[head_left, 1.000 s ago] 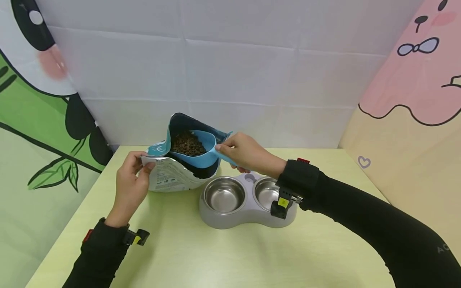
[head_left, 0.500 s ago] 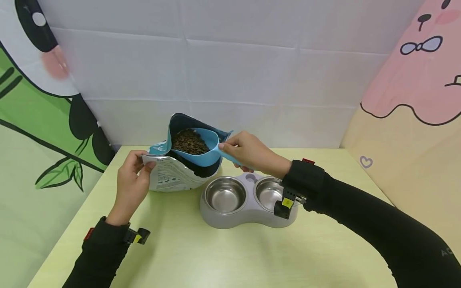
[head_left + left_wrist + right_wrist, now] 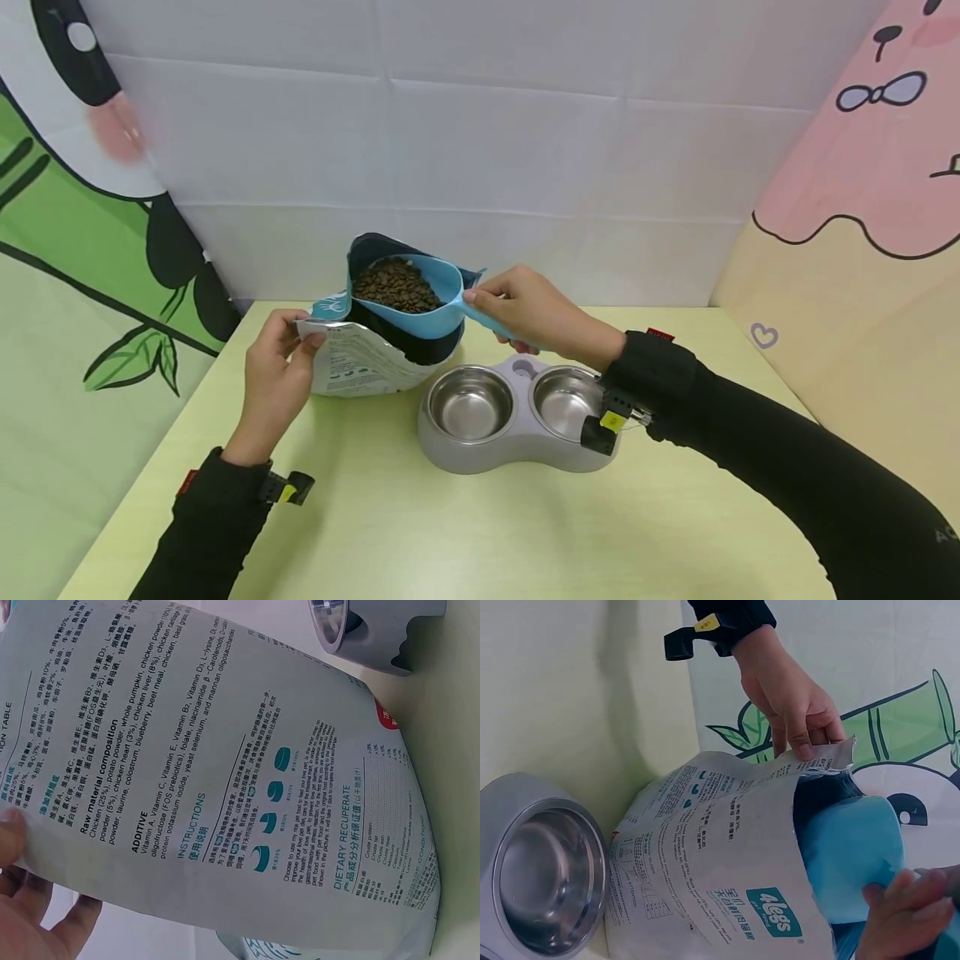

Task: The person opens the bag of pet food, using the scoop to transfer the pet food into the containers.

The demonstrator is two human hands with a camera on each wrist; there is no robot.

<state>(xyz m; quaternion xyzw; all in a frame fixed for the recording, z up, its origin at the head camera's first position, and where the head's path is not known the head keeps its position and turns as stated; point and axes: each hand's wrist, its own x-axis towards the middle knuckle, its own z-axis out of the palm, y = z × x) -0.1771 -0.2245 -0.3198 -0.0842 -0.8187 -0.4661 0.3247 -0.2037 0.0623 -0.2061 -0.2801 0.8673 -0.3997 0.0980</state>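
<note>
Scoop (image 3: 423, 324) and right hand (image 3: 536, 317) have been shifted slightly up and toward the right of the frame since the earlier head views; bag (image 3: 360, 360) and left hand (image 3: 273, 383) have been kept almost in place. More of the brown kibble (image 3: 396, 287) is now exposed, heaped toward the scoop's far-left side. For the work in hand, this is judged to mean that a load has been gathered and the scoop partly raised, though not yet freed from the bag.

Position: scoop held within the bag's open mouth, left of centre in the upper half of the frame. Its handle (image 3: 483, 318) is grasped by the right hand; the bag's near-left edge is pinched by the left hand between thumb and fingers. Two metal bowls (image 3: 470, 406) are seated in a grey stand (image 3: 495, 457) at centre, just beside the bag; no kibble is seen in them.

Writing: "4legs" is read on a teal logo (image 3: 775, 913), low in the right wrist view; the small line beneath it cannot be made out. On the back panel, in the left wrist view, "Raw material composition", "ADDITIVE", "INSTRUCTIONS" and "DIETARY RECUPERATE" are read, with Chinese alongside. Finer print is partly blurred.
</note>
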